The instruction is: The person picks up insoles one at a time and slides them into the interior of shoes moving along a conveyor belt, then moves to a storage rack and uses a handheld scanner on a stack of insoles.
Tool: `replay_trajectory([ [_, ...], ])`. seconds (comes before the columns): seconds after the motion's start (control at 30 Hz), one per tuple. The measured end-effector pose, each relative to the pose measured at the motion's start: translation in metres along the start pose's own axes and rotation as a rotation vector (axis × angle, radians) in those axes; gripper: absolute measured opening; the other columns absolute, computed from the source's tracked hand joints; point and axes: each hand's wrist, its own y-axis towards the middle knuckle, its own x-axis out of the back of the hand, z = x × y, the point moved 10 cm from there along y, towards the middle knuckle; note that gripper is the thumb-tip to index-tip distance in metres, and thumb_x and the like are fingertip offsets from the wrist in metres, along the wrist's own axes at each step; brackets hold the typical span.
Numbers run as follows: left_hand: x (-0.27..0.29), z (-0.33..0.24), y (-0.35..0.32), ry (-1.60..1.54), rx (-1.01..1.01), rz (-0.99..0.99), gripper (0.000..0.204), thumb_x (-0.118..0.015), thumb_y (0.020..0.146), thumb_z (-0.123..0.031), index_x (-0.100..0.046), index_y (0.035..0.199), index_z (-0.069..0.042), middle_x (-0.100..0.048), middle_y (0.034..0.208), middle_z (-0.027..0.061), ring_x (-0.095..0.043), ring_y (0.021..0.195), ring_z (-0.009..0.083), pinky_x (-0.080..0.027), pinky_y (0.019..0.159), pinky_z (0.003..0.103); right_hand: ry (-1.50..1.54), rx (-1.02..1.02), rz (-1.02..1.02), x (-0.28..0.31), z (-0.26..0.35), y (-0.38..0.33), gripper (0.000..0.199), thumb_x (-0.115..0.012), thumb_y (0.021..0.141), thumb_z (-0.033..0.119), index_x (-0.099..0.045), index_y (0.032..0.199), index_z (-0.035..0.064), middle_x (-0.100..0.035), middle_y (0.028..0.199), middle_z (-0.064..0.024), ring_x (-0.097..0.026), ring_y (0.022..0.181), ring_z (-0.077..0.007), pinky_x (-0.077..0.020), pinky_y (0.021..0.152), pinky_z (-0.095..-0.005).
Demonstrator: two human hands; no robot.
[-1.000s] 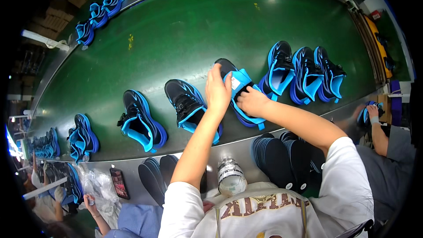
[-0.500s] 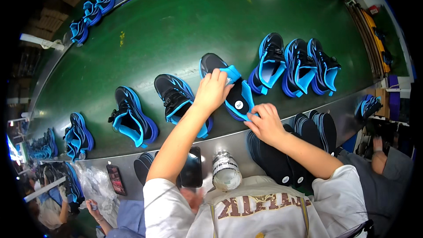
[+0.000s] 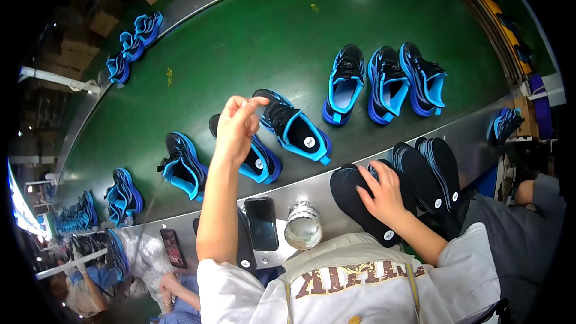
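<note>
My left hand [image 3: 236, 132] is raised over a black-and-blue sneaker [image 3: 273, 165], covering much of its upper. Its index finger points right, the other fingers are loosely curled, and nothing shows in them. Just to the right stands another sneaker [image 3: 305, 121], untouched, its strap and laces over the tongue. A black insole [image 3: 300, 137] with a round white sticker lies inside that shoe. My right hand [image 3: 385, 197] rests with spread fingers on a stack of black insoles [image 3: 354, 201] at the table's near edge.
Three sneakers [image 3: 387, 84] stand right on the green belt [image 3: 240, 48]; others stand left. More insoles [image 3: 423, 171] lie beyond my right hand. A clear jar-like container [image 3: 303, 226] and a black phone [image 3: 261, 223] sit on the metal ledge [image 3: 324, 189]. Another person's hands [image 3: 170, 285] are at lower left.
Both hands have let go of the sneaker between them. My left hand has moved left and up; my right has gone down onto the insoles. Shoes on the right sit further left in view.
</note>
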Motion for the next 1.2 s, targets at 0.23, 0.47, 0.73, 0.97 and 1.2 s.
replay_trajectory([
  [0.23, -0.069, 0.043, 0.068, 0.829, -0.004, 0.206, 0.027, -0.046, 0.085, -0.014, -0.042, 0.110, -0.004, -0.055, 0.077, 0.0099, -0.048, 0.058, 0.0160, -0.038, 0.050, 0.027, -0.049, -0.035, 0.117, -0.004, -0.013, -0.112, 0.059, -0.071, 0.060, 0.039, -0.054, 0.107, 0.0081, -0.046, 0.105, -0.0132, -0.043, 0.102, -0.0302, -0.0306, 0.088, -0.0467],
  [0.47, -0.160, 0.107, 0.100, 1.947, -0.589, 0.384, 0.044, -0.054, 0.080, -0.036, -0.042, 0.111, -0.007, -0.062, 0.080, 0.0136, -0.061, 0.072, 0.0312, -0.048, 0.063, 0.039, 0.011, -0.172, 0.119, -0.001, -0.026, -0.104, 0.049, -0.075, 0.056, 0.033, -0.053, 0.092, 0.0076, -0.043, 0.100, -0.0115, -0.042, 0.100, -0.0302, -0.0257, 0.093, -0.0471],
  [0.73, -0.187, 0.097, 0.108, 2.017, -0.404, 0.428, 0.032, -0.052, 0.080, -0.036, -0.061, 0.092, -0.008, -0.063, 0.075, 0.0136, -0.061, 0.074, 0.0288, -0.047, 0.066, 0.042, 0.062, -0.092, 0.169, 0.014, -0.033, -0.101, 0.045, -0.070, 0.064, 0.026, -0.055, 0.103, 0.0096, -0.046, 0.109, -0.0125, -0.042, 0.106, -0.0319, -0.0333, 0.089, -0.0449],
  [0.97, -0.161, 0.101, 0.080, 1.667, -0.130, 0.327, 0.042, -0.047, 0.084, -0.038, -0.055, 0.094, 0.002, -0.061, 0.082, 0.0214, -0.058, 0.081, 0.0372, -0.046, 0.071, 0.045, 0.080, -0.558, 0.092, 0.029, -0.100, -0.141, 0.055, -0.063, 0.076, 0.020, -0.042, 0.125, 0.0098, -0.033, 0.126, -0.0316, -0.038, 0.113, -0.0461, -0.0364, 0.092, -0.0421],
  [1.2, -0.134, 0.103, 0.072, 1.092, -0.524, -0.031, 0.042, -0.047, 0.086, -0.039, -0.048, 0.082, 0.003, -0.057, 0.078, 0.0247, -0.055, 0.073, 0.0417, -0.043, 0.065, 0.045, 0.087, -0.489, 0.121, 0.023, -0.102, -0.151, 0.055, -0.059, 0.078, 0.019, -0.039, 0.128, 0.0075, -0.033, 0.124, -0.0361, -0.041, 0.109, -0.0487, -0.0398, 0.089, -0.0431],
])
